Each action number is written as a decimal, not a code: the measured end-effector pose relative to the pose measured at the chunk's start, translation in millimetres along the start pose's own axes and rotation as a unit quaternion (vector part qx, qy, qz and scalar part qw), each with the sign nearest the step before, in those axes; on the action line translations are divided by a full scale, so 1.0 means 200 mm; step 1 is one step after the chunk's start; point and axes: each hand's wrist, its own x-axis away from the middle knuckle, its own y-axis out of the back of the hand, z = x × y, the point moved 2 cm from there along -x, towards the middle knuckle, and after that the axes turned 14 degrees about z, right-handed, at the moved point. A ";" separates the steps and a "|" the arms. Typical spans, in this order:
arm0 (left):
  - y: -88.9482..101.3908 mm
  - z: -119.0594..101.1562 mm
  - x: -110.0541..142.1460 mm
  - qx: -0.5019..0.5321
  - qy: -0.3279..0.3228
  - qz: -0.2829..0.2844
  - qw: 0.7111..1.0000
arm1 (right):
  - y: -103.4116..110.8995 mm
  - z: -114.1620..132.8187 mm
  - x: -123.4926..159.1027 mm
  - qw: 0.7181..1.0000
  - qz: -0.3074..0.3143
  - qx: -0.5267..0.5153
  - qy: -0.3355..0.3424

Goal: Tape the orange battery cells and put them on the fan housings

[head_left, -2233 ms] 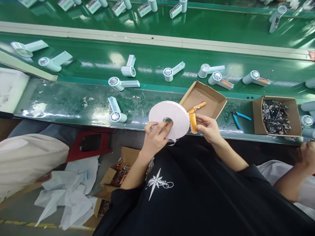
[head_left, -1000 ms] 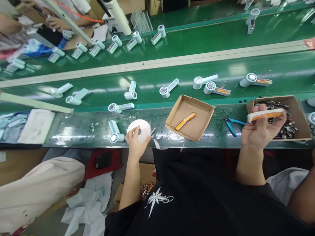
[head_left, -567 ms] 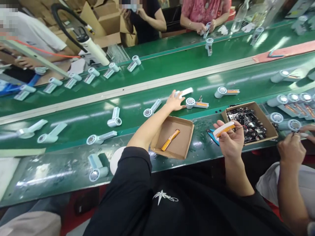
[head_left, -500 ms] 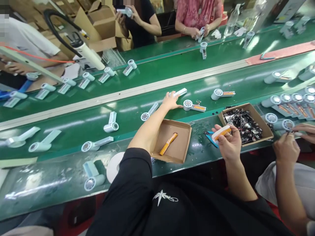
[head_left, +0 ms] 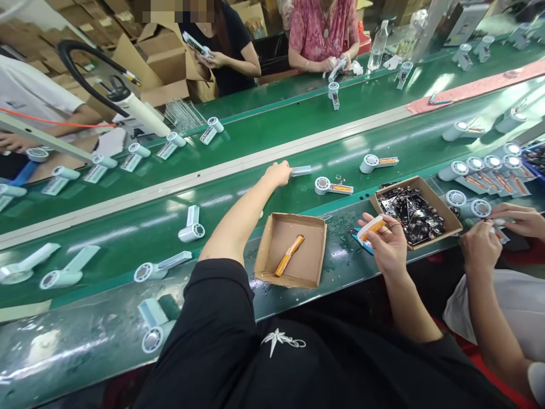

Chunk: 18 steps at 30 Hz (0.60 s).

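Note:
My left hand (head_left: 279, 173) reaches over the green belt, its fingers closed around the head end of a pale blue handheld fan casing (head_left: 301, 170). The casing's handle points right; its head is hidden under my fingers. Closer to me, my right hand (head_left: 390, 247) grips an orange battery (head_left: 374, 227) with a white strip along its upper side. Another orange battery (head_left: 289, 255) lies in a shallow cardboard box (head_left: 314, 247) between my arms. Right of my left hand, a fan casing with an orange battery in its handle (head_left: 340, 188) rests on the belt.
A cardboard box (head_left: 451, 224) full of small black parts stands beside my right hand, with a blue-handled tool (head_left: 361, 243) near it. A co-worker's hands (head_left: 483, 244) work at the right. More fan casings (head_left: 191, 227) lie along the belt. Other people sit across the line.
My left hand has moved left and closed on the fan casing, which has turned and shifted with it. My right hand keeps its hold on the battery. The camera view has shifted slightly.

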 end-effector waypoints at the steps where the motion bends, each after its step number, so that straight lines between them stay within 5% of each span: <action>1: -0.02 -0.01 0.03 0.005 -0.002 0.011 1.000 | -0.02 0.02 -0.01 1.000 0.005 0.012 0.019; 6: -0.12 -0.04 0.17 0.059 -0.063 0.067 0.994 | -0.04 0.14 -0.12 0.993 0.027 0.084 0.073; 12: -0.17 -0.09 0.18 0.169 -0.115 0.050 0.978 | -0.23 -0.08 -0.54 0.958 0.204 0.184 -0.076; 18: -0.20 -0.14 0.09 0.253 -0.083 -0.002 0.964 | -0.51 -0.36 -0.86 0.746 0.339 0.562 -0.110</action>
